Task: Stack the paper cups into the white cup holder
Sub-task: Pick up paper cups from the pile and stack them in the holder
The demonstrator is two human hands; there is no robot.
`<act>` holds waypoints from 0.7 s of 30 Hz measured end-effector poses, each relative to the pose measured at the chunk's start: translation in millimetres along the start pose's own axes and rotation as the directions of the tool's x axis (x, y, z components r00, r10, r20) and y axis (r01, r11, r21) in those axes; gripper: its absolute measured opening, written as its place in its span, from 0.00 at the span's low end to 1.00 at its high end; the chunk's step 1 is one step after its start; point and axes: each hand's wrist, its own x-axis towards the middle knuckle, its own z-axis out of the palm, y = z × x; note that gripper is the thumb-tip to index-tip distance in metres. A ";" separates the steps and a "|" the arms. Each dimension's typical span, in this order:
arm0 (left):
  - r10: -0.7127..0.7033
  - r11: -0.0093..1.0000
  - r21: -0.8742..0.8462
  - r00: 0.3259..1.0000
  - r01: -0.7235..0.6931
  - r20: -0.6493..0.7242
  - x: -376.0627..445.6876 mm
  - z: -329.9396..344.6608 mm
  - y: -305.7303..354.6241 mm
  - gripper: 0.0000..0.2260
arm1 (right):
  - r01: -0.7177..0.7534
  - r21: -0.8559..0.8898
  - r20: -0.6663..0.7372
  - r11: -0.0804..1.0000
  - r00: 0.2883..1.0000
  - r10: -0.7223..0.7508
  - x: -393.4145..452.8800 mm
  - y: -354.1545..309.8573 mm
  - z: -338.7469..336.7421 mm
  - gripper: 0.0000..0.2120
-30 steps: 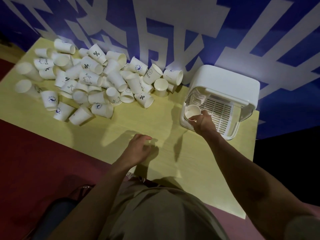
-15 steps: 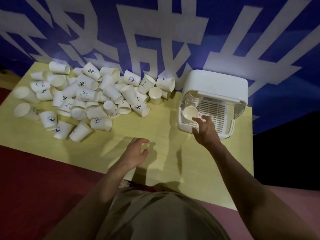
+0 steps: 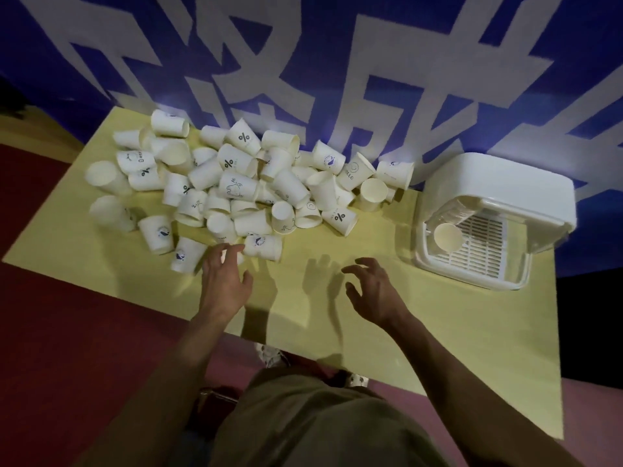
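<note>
A heap of white paper cups (image 3: pixel 236 187) lies scattered over the left and middle of the yellow table (image 3: pixel 371 332). The white cup holder (image 3: pixel 505 183) stands at the table's right end, with a stack of cups (image 3: pixel 446 234) lying inside it on the slatted tray, mouth toward me. My left hand (image 3: pixel 226 281) is open, its fingertips at the near edge of the heap beside a cup with a blue print (image 3: pixel 263 246). My right hand (image 3: pixel 374 291) hovers open over the bare table, left of the holder and holding nothing.
A blue wall with large white characters (image 3: pixel 303 79) rises right behind the table. Red floor (image 3: pixel 67 332) lies to the left and below. My lap in olive cloth (image 3: pixel 320 426) is at the table's near edge.
My right hand let go of the cup in the holder and drew back left over the table. My left hand opened and reached forward to the heap's near edge.
</note>
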 end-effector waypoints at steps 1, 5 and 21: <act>-0.007 0.999 0.042 1.000 0.006 0.024 7.2 -3.6 -16.2 0.27 | -0.003 0.016 0.014 1.000 1.000 0.003 7.0 -13.4 10.9 0.17; -0.004 0.992 0.124 0.987 -0.017 0.162 24.2 -3.4 -51.6 0.31 | -0.040 0.072 0.062 0.997 0.997 0.035 35.8 -61.7 50.5 0.18; 0.137 0.989 -0.097 0.957 -0.116 0.257 17.9 18.8 -73.6 0.26 | -0.427 0.509 0.316 0.747 0.900 0.299 103.7 -133.1 99.2 0.15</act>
